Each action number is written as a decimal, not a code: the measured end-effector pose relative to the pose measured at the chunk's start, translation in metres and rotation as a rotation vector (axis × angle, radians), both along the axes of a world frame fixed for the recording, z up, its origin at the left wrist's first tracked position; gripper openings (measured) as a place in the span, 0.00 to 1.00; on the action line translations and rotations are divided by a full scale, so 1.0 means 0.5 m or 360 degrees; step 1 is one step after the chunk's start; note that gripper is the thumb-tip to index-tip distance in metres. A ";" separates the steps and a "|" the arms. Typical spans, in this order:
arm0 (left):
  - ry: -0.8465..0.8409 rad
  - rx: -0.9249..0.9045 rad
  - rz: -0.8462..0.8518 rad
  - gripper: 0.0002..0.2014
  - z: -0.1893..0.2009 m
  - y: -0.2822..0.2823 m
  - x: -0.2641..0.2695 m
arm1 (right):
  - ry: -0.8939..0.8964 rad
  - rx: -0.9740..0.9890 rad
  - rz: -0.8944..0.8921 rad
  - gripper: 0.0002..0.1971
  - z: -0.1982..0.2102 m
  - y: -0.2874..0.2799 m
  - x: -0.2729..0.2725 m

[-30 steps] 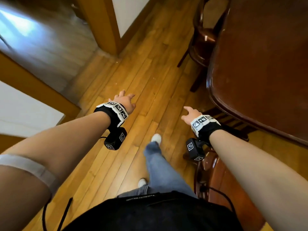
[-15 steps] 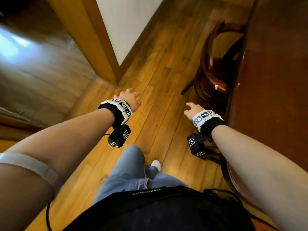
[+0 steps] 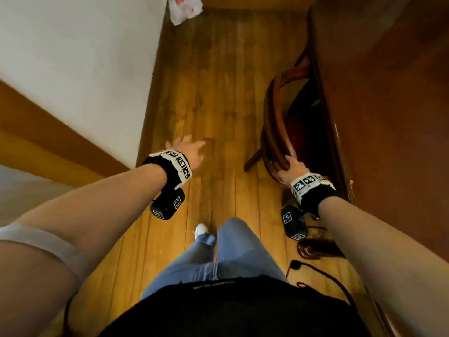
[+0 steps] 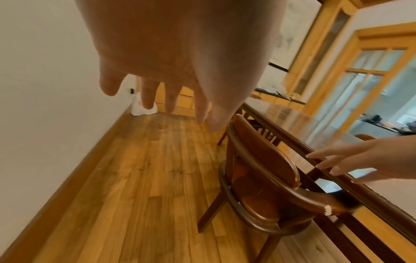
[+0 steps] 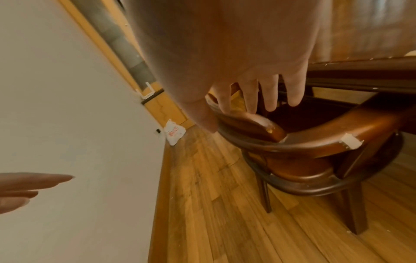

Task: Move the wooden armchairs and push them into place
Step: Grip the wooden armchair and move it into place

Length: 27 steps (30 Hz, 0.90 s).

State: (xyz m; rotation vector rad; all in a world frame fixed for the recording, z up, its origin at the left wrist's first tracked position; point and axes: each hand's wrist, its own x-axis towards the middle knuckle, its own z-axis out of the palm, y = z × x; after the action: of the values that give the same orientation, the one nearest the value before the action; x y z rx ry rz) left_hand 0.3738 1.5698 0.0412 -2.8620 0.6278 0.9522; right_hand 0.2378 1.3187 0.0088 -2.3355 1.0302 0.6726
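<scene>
The wooden armchair [image 4: 265,179] is dark reddish-brown, with a curved backrest, a bent hoop that runs round into the arms, and a rounded seat; a pale chip shows on the end of its near arm. It stands on the plank floor [image 3: 213,98] with its seat tucked partly under the dark wooden table [image 3: 388,117], so the seat front and far legs are hidden. The right hand [image 3: 290,167] reaches its spread, relaxed fingers over the top of the backrest; whether they touch the wood is hard to make out. The left hand [image 3: 188,150] hangs over the floor with fingers apart, holding nothing. A white bag [image 3: 184,7] against the wall is cut off at the frame edge.
</scene>
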 end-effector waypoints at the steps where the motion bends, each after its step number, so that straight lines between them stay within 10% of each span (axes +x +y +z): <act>1: 0.0005 0.0012 -0.0099 0.27 0.004 -0.032 0.044 | -0.0008 -0.0004 -0.0103 0.36 0.003 -0.016 0.019; 20: -0.0024 0.0206 -0.1284 0.26 -0.079 -0.646 0.485 | 0.0576 0.0182 -0.0885 0.22 -0.063 -0.248 0.210; 27: 0.0063 0.0159 -0.1639 0.23 -0.144 -0.774 0.560 | 0.0426 0.0394 -0.1808 0.23 -0.135 -0.157 0.260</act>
State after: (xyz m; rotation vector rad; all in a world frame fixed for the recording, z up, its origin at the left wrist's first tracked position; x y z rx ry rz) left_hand 0.6537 1.1829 -0.0307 -1.9351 1.7155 0.7767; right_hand 0.3680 1.2403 -0.0585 -1.1355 1.9665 0.5680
